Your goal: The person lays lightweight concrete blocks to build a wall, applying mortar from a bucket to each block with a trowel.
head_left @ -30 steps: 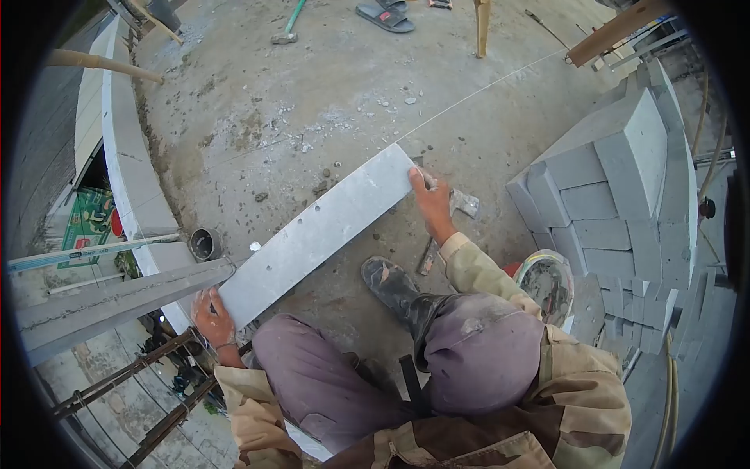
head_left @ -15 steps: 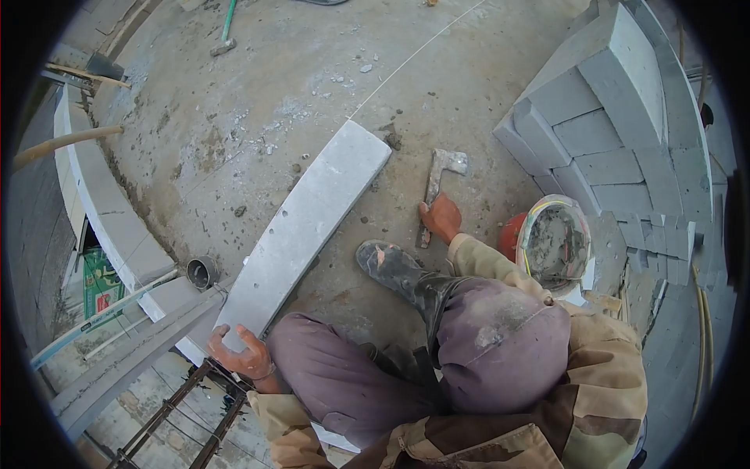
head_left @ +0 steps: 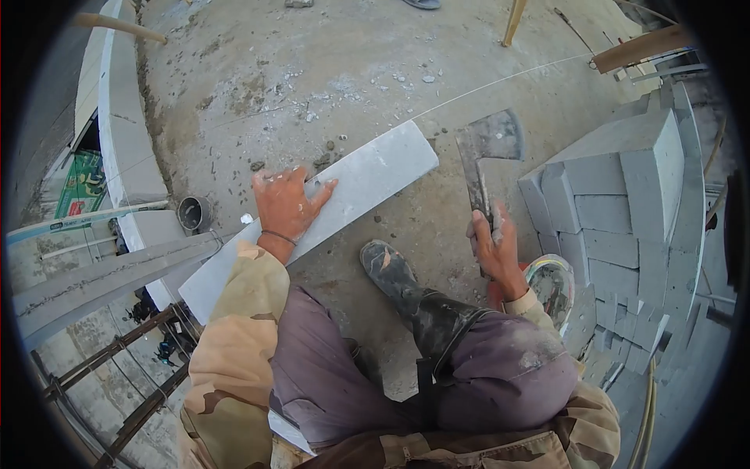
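Note:
A long pale-grey concrete block (head_left: 375,176) lies slantwise on the floor in front of my knees. My left hand (head_left: 285,207) rests on its far long edge, fingers spread and thumb apart on the top face. To the right, my right hand (head_left: 497,246) is closed round the handle of a hatchet (head_left: 492,141). The hatchet is raised clear of the floor, its broad, mortar-stained blade pointing away from me. Part of the handle is hidden by my fingers. Beneath my right forearm stands a mortar bucket (head_left: 551,285), partly covered by the sleeve.
Grey blocks (head_left: 605,211) are stacked at the right. A low block wall (head_left: 133,144) curves along the left, near a grey pipe end (head_left: 194,213) and rebar (head_left: 129,383). A string (head_left: 500,80) crosses the floor beyond the block, among scattered chips.
My left hand has moved forward from the block's near end onto its long edge. My right hand has lifted the hatchet off the floor. The camera view has shifted.

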Motion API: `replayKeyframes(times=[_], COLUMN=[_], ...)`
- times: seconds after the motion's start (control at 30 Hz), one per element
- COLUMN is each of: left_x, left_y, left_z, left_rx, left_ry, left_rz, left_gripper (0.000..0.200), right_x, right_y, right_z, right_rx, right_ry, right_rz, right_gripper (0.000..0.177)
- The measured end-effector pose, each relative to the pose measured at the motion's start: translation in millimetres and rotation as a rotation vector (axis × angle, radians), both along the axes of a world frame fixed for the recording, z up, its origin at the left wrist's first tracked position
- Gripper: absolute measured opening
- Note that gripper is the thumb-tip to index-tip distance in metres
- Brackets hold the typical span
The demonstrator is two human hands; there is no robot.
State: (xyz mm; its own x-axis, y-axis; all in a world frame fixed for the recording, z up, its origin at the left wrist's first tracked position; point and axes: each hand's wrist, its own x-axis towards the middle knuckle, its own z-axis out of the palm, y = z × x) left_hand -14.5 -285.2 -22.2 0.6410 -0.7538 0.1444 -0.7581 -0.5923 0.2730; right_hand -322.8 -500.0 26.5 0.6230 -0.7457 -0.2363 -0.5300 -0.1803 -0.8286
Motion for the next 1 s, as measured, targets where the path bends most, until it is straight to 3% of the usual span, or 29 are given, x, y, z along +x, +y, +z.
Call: replayKeyframes(times=[0.03, 0.1, 0.17, 0.2, 0.27, 0.3, 0.37, 0.5, 0.6, 0.67, 0.7, 0.73, 0.8, 0.83, 1.0], left_x=[1, 2, 1, 1, 4, 4, 9, 6, 8, 7, 7, 8, 9, 9, 8], left_y=[1, 2, 4, 5, 3, 1, -1, 2, 3, 4, 3, 3, 3, 3, 3], left_z=[-2, -4, -4, -6, -1, 3, 5, 0, -1, -3, -3, -2, -4, -4, 0], left_rx=[-0.036, -0.056, -0.070, -0.060, -0.061, -0.016, 0.021, -0.003, 0.038, 0.052, 0.053, 0.053, 0.032, 0.007, 0.061], left_ry=[-0.035, -0.044, -0.052, -0.040, -0.039, 0.004, 0.043, 0.046, 0.053, 0.051, 0.061, 0.071, 0.056, 0.043, 0.108], left_rz=[-0.025, -0.006, -0.019, -0.021, -0.027, -0.012, 0.010, 0.008, -0.001, -0.011, -0.019, -0.030, -0.039, -0.043, -0.032], left_gripper=[0.050, 0.048, 0.047, 0.049, 0.051, 0.052, 0.053, 0.056, 0.057, 0.057, 0.057, 0.057, 0.057, 0.056, 0.057], right_x=[14, 43, 50, 51, 58, 60, 65, 69, 72, 78, 80, 78, 68, 55, 58], right_y=[-3, 5, 11, 14, 22, 25, 29, 19, 18, 18, 17, 18, 17, 9, 4], right_z=[22, 55, 48, 33, 6, -4, -14, 14, 52, 69, 68, 60, 15, -23, 11], right_rx=[-0.207, -0.331, -0.643, -0.644, -0.598, -0.608, -0.448, -0.447, -0.423, -0.524, -0.496, -0.493, -0.635, -0.537, -0.524], right_ry=[-0.101, -0.218, -0.371, -0.371, 0.087, 0.084, 0.383, 0.359, 0.184, -0.149, -0.165, -0.166, 0.107, 0.384, 0.348], right_rz=[0.136, 0.167, 0.221, 0.222, 0.509, 0.505, 0.585, 0.584, 0.471, 0.311, 0.274, 0.271, 0.366, 0.525, 0.522], right_gripper=[0.022, 0.023, 0.027, 0.027, 0.031, 0.031, 0.033, 0.031, 0.030, 0.030, 0.029, 0.029, 0.029, 0.031, 0.030])
